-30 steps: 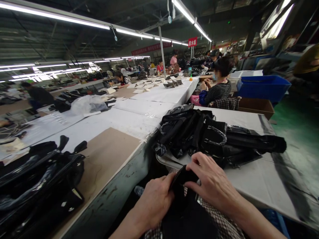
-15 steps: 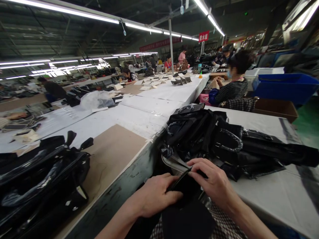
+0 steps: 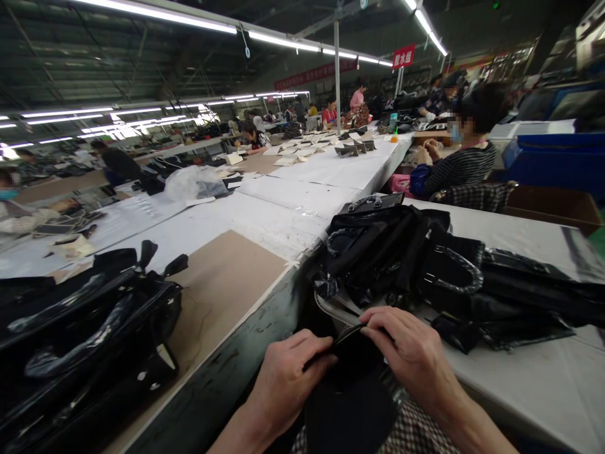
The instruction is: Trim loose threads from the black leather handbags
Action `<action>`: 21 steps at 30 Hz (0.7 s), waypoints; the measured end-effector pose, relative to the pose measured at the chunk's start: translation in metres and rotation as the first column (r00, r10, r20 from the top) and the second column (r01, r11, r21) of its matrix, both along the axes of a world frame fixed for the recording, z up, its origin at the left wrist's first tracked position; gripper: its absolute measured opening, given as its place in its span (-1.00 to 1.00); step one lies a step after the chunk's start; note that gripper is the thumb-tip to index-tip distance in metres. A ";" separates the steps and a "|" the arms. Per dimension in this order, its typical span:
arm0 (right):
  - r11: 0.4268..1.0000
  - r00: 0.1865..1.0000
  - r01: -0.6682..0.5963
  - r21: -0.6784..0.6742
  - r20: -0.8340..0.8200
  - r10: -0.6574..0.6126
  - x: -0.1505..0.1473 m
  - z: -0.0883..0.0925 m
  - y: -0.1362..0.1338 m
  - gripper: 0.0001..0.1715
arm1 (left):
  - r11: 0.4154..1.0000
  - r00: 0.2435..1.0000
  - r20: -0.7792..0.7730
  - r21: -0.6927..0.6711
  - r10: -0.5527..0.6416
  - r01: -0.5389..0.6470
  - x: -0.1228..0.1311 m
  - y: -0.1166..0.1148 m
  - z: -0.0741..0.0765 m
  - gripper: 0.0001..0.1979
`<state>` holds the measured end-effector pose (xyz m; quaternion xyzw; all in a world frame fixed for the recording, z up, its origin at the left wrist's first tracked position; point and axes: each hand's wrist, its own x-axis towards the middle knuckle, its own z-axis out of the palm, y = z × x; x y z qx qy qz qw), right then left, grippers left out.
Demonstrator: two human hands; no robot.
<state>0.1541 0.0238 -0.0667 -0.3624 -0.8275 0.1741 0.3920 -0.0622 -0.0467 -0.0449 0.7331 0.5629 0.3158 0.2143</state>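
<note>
A black bag piece (image 3: 352,391), dark and partly lost in shadow, hangs over my lap between both hands. My left hand (image 3: 295,372) pinches its upper edge between thumb and fingers. On the same edge, a little farther right, my right hand (image 3: 404,343) grips with thumb and fingertips. The edge runs curved from one hand to the other. Just beyond my right hand lies a heap of black handbags (image 3: 378,252), some handles wrapped in clear plastic. Checked cloth (image 3: 416,422) shows beneath the piece; its lower part is out of view.
More black bags (image 3: 94,334) are stacked on the left table, on brown board (image 3: 227,271). A white-covered table (image 3: 283,202) stretches away, carrying a clear plastic bag (image 3: 193,183) and pale pieces. A co-worker in a striped top (image 3: 463,167) sits at the right, near a blue bin (image 3: 558,164).
The view has turned slightly left, so the surroundings sit farther right. My left hand's fingers have closed more tightly over the edge; my right hand keeps its grip.
</note>
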 end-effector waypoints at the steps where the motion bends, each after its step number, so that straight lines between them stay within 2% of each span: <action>1: 0.999 1.000 0.012 -0.032 0.006 -0.011 -0.001 0.000 -0.001 -0.86 | 0.998 1.000 -0.025 0.057 -0.018 0.020 -0.001 0.000 -0.005 -0.81; 4: 0.992 0.998 0.061 -0.114 0.026 -0.059 -0.004 0.002 -0.005 -0.83 | 0.975 0.987 -0.145 0.201 -0.070 0.099 -0.003 -0.001 -0.011 -0.79; 6: 0.978 0.992 0.123 -0.167 0.053 -0.116 -0.006 0.004 -0.007 -0.83 | 0.960 0.964 -0.251 0.235 -0.092 0.153 -0.004 0.000 -0.006 -0.79; 9: 0.951 0.978 0.205 -0.230 0.093 -0.188 -0.009 0.007 -0.011 -0.85 | 0.965 0.888 -0.444 0.153 -0.123 0.211 -0.002 0.003 0.009 -0.76; 13: 0.946 0.976 0.214 -0.243 0.100 -0.195 -0.012 0.009 -0.015 -0.87 | 0.965 0.730 -0.667 0.064 -0.148 0.253 0.013 0.014 0.026 -0.71; 15: 0.954 0.979 0.198 -0.227 0.099 -0.179 -0.011 0.009 -0.017 -0.86 | 0.960 0.674 -0.722 0.049 -0.157 0.276 0.024 0.020 0.029 -0.72; 17: 0.959 0.983 0.177 -0.223 0.092 -0.160 -0.009 0.008 -0.019 -0.86 | 0.953 0.650 -0.739 0.037 -0.178 0.302 0.031 0.024 0.027 -0.73; 19: 0.962 0.988 0.147 -0.230 0.075 -0.133 -0.005 0.006 -0.020 -0.87 | 0.951 0.663 -0.719 0.011 -0.208 0.310 0.033 0.023 0.025 -0.72; 21: 0.962 0.991 0.130 -0.241 0.059 -0.120 -0.001 0.005 -0.020 -0.87 | 0.966 0.688 -0.694 -0.042 -0.213 0.257 0.027 0.018 0.025 -0.73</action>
